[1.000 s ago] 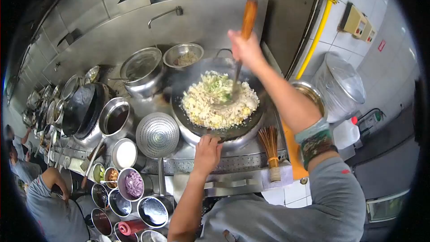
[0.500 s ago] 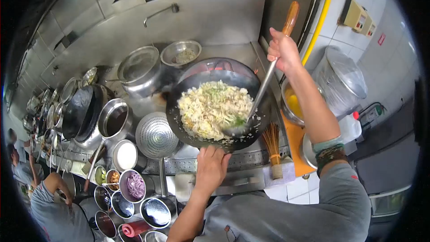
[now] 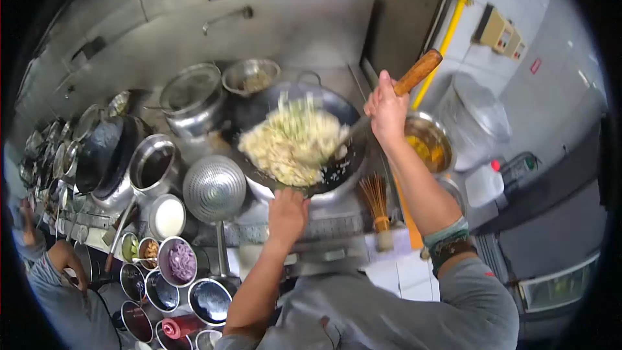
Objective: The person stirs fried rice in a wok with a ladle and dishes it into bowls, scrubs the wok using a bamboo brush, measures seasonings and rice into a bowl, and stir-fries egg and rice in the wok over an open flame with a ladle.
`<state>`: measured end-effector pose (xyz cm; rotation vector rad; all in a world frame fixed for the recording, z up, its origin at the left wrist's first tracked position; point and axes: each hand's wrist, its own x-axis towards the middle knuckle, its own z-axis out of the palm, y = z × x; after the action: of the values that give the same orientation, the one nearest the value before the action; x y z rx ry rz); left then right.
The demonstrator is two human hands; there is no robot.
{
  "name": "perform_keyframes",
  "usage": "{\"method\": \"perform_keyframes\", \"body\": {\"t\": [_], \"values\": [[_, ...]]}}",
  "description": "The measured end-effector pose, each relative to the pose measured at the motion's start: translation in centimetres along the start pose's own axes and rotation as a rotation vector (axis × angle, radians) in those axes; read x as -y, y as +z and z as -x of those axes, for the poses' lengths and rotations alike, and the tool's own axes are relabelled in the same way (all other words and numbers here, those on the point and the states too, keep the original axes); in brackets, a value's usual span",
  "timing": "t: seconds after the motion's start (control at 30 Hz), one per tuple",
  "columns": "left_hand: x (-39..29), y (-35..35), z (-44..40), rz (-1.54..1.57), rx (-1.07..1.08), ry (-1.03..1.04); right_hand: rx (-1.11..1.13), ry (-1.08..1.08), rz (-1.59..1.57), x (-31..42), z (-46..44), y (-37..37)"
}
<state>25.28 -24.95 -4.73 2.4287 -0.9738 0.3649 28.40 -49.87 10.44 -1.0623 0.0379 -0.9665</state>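
1. Two hands work one wok [image 3: 334, 100]: the left hand [image 3: 287, 217] at its near rim, the right hand [image 3: 387, 113] on a ladle [image 3: 360, 127].
2. Half a second ago the wok was tipped up towards the person, with a glow behind it; now it sits back over the burner, its far handle in sight.
3. Food [image 3: 295, 133] is heaped and blurred inside the wok, which suggests it is being tossed and turned over.
4. The ladle leans further right than before, its wooden end up; its bowl is too blurred among the food to place exactly.
5. Right fingers wrap the handle, thumb upward, forearm slanting in from the lower right.
6. Left fingers bend over the rim, pinching it, forearm rising from below.
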Motion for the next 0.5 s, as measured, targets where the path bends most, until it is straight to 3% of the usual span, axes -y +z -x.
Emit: {"method": "perform_keyframes", "body": {"t": [0.07, 0.2, 0.3, 0.37, 0.5], "values": [[0.8, 1.8, -0.9, -0.017, -0.008, -0.005, -0.079, 0.115, 0.128, 2.7, -0.6, 1.4], [1.3, 3.0, -0.9, -0.018, -0.04, 0.012, 0.083, -0.006, 0.049, 5.3, -2.3, 1.2], [1.2, 3.2, -1.0, 0.013, -0.024, -0.012, -0.063, 0.031, 0.133, -2.6, -2.4, 0.6], [0.7, 2.6, -0.8, 0.045, -0.03, -0.023, 0.118, 0.134, 0.088, -6.1, -3.4, 0.8], [-0.4, -0.8, 1.0, 0.157, -0.16, -0.016, 0.15, 0.176, 0.137, -1.9, -8.1, 4.9]]}}
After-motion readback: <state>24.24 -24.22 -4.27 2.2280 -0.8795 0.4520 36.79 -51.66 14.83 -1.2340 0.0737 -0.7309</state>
